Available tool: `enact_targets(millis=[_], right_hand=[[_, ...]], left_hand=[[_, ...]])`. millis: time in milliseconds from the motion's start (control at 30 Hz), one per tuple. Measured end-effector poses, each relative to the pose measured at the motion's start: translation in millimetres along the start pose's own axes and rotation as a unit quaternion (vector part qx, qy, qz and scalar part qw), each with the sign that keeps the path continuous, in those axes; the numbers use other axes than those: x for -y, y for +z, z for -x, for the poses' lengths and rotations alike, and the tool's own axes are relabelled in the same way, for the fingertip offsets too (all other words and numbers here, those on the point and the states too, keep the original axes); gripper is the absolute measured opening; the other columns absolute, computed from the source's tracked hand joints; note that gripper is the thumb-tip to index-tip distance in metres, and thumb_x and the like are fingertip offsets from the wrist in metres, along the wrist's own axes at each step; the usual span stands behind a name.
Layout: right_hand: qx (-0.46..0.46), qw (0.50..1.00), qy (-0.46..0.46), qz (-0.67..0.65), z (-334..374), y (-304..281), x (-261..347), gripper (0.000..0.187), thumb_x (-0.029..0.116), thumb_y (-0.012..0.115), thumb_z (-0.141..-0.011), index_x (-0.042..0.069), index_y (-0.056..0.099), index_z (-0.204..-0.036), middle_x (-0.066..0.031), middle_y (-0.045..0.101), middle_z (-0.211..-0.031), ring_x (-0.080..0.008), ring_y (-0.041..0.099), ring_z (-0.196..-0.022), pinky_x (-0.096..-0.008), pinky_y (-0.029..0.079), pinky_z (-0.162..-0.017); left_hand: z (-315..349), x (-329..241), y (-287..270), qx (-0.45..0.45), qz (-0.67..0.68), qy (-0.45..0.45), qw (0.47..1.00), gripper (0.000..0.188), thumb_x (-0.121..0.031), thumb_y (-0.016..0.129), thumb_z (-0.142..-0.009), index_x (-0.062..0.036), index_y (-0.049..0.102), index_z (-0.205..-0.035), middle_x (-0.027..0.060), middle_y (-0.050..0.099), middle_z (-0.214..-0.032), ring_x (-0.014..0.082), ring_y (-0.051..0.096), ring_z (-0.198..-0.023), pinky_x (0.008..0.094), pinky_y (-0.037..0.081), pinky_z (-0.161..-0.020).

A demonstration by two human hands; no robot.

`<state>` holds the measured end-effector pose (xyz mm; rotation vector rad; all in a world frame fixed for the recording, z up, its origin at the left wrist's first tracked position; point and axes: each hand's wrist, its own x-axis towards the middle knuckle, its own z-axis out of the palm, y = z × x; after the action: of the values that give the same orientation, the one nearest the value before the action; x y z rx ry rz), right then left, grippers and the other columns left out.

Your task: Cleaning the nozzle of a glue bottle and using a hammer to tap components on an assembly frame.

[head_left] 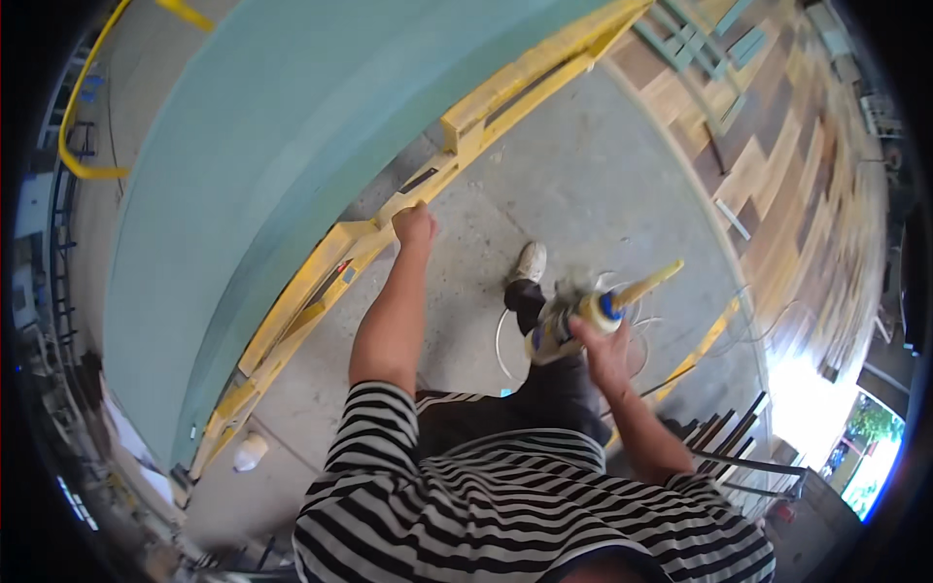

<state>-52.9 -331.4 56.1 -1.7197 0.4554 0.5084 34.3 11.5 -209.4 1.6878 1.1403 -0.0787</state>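
My left hand (pixel 416 224) is closed at the edge of a long yellow frame (pixel 340 243). Its fingers are curled, and whether they grip the frame or something small is hidden. My right hand (pixel 606 352) is wrapped around a whitish bottle (pixel 588 316) with a blue collar and a long yellowish spout. The spout points up to the right, and motion blurs the bottle's lower end. Beyond the yellow frame lies a large, curved-looking grey-green panel (pixel 224 175).
Wood-patterned boards (pixel 777 185) lie at the right, with green strips (pixel 685 44) at the far end. A thin hose (pixel 501 345) loops on the concrete floor near my shoe (pixel 531 260). Dark bars (pixel 724 437) are stacked at lower right; a white lump (pixel 250 452) lies at lower left.
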Motion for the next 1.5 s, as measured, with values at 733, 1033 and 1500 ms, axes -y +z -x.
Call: enact_targets(millis=[733,1033,1500], right_hand=[[0.16,0.93,0.055,-0.326,-274,-39,76,0.061,0.024,0.086,-0.08,0.003,0.055,-0.128,-0.0074,0.064,-0.118,-0.0207,0.06,-0.113,-0.0389,0.047,-0.1],[0.102,0.974,0.037,-0.2,-299,-69,68,0.056,0.019,0.084,-0.08,0.004,0.057,-0.127,-0.0045,0.063,-0.114,-0.0162,0.06,-0.107,-0.035,0.049,-0.096],[-0.061,0.992,-0.101,0.033,-485,-275,1,0.075,0.024,0.092,-0.071,0.005,0.049,-0.13,-0.0085,0.063,-0.117,-0.0197,0.063,-0.11,-0.0345,0.05,-0.098]], left_hand=[[-84,22,46,-0.158,0.387,-0.276,0.866,0.034,-0.033,0.061,-0.1,-0.0018,0.054,-0.111,0.0127,0.068,-0.094,0.019,0.064,-0.07,0.029,0.048,-0.059],[56,-57,120,0.191,0.204,-0.214,0.936,0.012,-0.013,0.056,-0.098,-0.0021,0.053,-0.101,0.0157,0.066,-0.094,0.0281,0.07,-0.078,0.0379,0.06,-0.071],[61,-150,366,0.16,0.041,-0.098,0.981,0.008,-0.002,0.046,-0.094,-0.0023,0.049,-0.102,0.0101,0.058,-0.082,0.0177,0.057,-0.064,0.0318,0.053,-0.059]])
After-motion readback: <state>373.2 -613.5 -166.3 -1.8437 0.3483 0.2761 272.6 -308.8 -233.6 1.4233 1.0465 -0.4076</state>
